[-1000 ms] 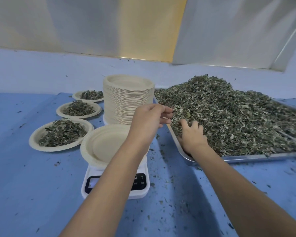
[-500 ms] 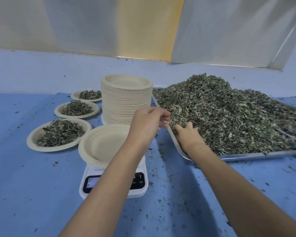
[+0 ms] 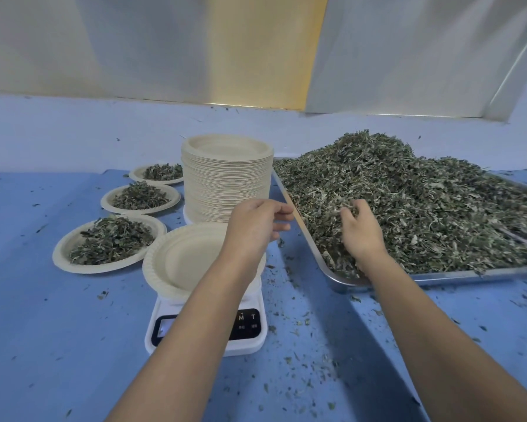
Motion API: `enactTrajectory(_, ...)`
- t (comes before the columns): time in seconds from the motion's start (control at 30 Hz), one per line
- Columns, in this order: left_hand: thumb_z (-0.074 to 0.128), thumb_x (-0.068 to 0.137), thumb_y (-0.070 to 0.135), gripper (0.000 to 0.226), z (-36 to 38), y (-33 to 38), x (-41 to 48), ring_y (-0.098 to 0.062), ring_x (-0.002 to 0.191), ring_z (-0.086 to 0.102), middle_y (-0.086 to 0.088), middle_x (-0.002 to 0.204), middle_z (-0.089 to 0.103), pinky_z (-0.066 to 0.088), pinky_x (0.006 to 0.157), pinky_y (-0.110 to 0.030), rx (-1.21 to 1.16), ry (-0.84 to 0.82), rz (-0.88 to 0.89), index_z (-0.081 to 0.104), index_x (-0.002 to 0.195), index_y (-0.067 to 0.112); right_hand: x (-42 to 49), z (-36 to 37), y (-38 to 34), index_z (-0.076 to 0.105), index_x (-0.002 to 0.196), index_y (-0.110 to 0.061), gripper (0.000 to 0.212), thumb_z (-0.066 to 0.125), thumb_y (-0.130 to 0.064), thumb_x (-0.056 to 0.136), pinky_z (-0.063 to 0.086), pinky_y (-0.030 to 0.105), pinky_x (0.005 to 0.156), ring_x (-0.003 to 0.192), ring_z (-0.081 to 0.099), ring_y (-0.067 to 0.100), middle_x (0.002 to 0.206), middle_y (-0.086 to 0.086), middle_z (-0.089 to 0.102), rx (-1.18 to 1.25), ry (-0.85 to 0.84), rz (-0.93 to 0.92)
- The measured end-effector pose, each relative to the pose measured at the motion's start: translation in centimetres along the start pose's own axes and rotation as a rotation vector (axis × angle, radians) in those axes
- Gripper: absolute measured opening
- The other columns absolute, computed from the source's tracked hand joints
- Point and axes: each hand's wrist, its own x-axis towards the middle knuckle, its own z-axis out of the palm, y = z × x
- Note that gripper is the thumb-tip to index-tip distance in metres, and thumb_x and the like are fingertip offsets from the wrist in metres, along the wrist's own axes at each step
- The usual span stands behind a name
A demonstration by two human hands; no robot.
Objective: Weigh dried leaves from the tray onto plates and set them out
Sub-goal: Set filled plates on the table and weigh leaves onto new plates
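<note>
Three filled plates [image 3: 140,198]: round cream paper plates, each heaped with dried leaves, stand in a row on the blue table top [image 3: 43,330]. They run from 10 to 11 o'clock of the scale, and the nearest is just beside the empty plate.
Scale: a small white digital kitchen scale [image 3: 247,339] with a black panel, taken here as the dial's centre. The left forearm crosses over its panel.
Empty plate: a round cream paper plate [image 3: 177,263] sits on the scale with nothing on it.
Plate stack: a tall stack of cream paper plates [image 3: 225,184] at 12 o'clock, just behind the empty plate.
Tray: a rectangular shiny metal tray [image 3: 341,280] at 2 o'clock of the scale. Its left rim runs close beside the plate stack.
Dried leaves: a grey-green heap [image 3: 423,208] fills the tray and is highest toward the far side.
Left hand [image 3: 256,226]: hovers over the 2 o'clock rim of the empty plate. Its fingers are loosely bent and point at the tray, with nothing seen between them.
Right hand [image 3: 359,229]: lies in the near-left part of the heap, at 2 o'clock of the scale. Its fingers curl round a clump of leaves, and the wrist is over the tray's near rim.
Leaf crumbs [image 3: 298,330]: scattered on the table, thickest from 3 to 5 o'clock of the scale.
Wall panels [image 3: 104,56]: pale sheets at 12 o'clock, with a yellow strip between them.
</note>
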Motion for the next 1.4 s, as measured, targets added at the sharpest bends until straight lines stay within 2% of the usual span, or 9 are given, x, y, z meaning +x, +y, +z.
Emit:
enactTrajectory(0.13,0.049,0.092,0.010,0.023,-0.4,-0.3,0.2,-0.016,0.079,0.061,-0.003,0.086,0.068,0.049,0.072,-0.026,-0.055,0.058,-0.047,0.067,0.078,0.012,-0.2,-0.1,-1.6,0.036,0.141,-0.011,0.041,0.037,-0.024,0.102,0.024,0.029,0.047,0.047,0.031,0.012,0.062,0.000,0.041,0.152,0.042,-0.061)
enactTrajectory(0.27,0.044,0.094,0.007,0.016,-1.0,-0.2,0.4,-0.025,0.078,0.047,-0.014,0.085,0.051,0.043,0.067,-0.029,-0.138,0.089,-0.101,0.059,0.087,0.003,-1.8,0.4,-5.2,0.037,0.141,-0.012,0.042,0.038,-0.027,0.102,0.038,0.034,0.050,0.047,0.043,0.017,0.081,0.003,0.057,0.211,0.019,-0.205)
enactTrajectory(0.4,0.042,0.097,0.022,0.023,-2.1,0.3,0.5,-0.022,0.089,0.058,-0.010,0.096,0.059,0.051,0.081,-0.033,-0.246,0.135,-0.115,0.058,0.098,0.005,-4.3,2.5,-8.5,0.041,0.137,-0.013,0.038,0.041,-0.026,0.102,0.037,0.016,0.080,0.095,0.047,-0.003,0.115,-0.010,0.052,0.291,-0.053,-0.349)
enactTrajectory(0.5,0.043,0.097,0.037,0.028,-3.9,0.8,0.8,-0.019,0.083,0.060,-0.003,0.090,0.061,0.051,0.082,-0.035,-0.361,0.200,-0.131,0.057,0.091,0.013,-6.7,4.8,-10.2,0.047,0.115,-0.021,0.014,0.043,-0.019,0.101,0.032,-0.003,0.065,0.074,0.044,-0.026,0.095,-0.027,0.046,0.335,-0.179,-0.464)
enactTrajectory(0.63,0.043,0.093,0.053,0.043,-6.5,0.7,0.9,-0.017,0.077,0.065,0.000,0.081,0.068,0.053,0.074,-0.032,-0.463,0.215,-0.143,0.063,0.100,0.015,-8.8,7.7,-11.0,0.053,0.109,-0.011,0.014,0.045,-0.017,0.099,0.038,0.022,0.075,0.096,0.052,0.008,0.100,0.002,0.058,0.225,-0.333,-0.579)
enactTrajectory(0.77,0.046,0.089,0.057,0.054,-8.1,0.4,1.1,-0.022,0.103,0.066,-0.004,0.109,0.071,0.047,0.099,-0.039,-0.518,0.114,-0.122,0.066,0.117,0.016,-9.7,9.0,-10.8,0.052,0.120,-0.015,0.023,0.048,-0.022,0.098,0.033,0.004,0.074,0.097,0.046,0.011,0.111,0.003,0.050,0.031,-0.430,-0.707)
enactTrajectory(0.97,0.058,0.087,0.046,0.032,-8.5,-0.3,1.8,-0.013,0.076,0.067,0.002,0.082,0.070,0.049,0.064,-0.027,-0.352,0.263,-0.201,0.067,0.100,0.019,-10.8,9.4,-10.5,0.044,0.126,-0.025,0.033,0.053,-0.023,0.095,0.047,0.034,0.083,0.100,0.051,0.010,0.111,-0.003,0.052,-0.014,-0.467,-0.801)
enactTrajectory(1.3,0.056,0.094,0.027,0.034,-8.5,-0.7,2.0,-0.018,0.081,0.065,-0.008,0.101,0.067,0.052,0.063,-0.028,-0.374,0.396,-0.189,0.057,0.122,0.008,-10.6,8.9,-9.9,0.044,0.116,-0.018,0.027,0.057,-0.018,0.092,0.038,0.013,0.083,0.101,0.046,0.005,0.113,-0.004,0.052,0.050,-0.501,-0.787)
enactTrajectory(1.4,0.055,0.095,0.026,0.040,-8.5,-0.7,2.1,-0.022,0.094,0.064,-0.011,0.113,0.063,0.055,0.078,-0.034,-0.414,0.411,-0.180,0.050,0.130,0.006,-10.6,8.8,-10.1,0.047,0.112,-0.016,0.022,0.056,-0.017,0.092,0.036,0.013,0.084,0.100,0.045,0.005,0.110,-0.004,0.051,0.023,-0.491,-0.817)
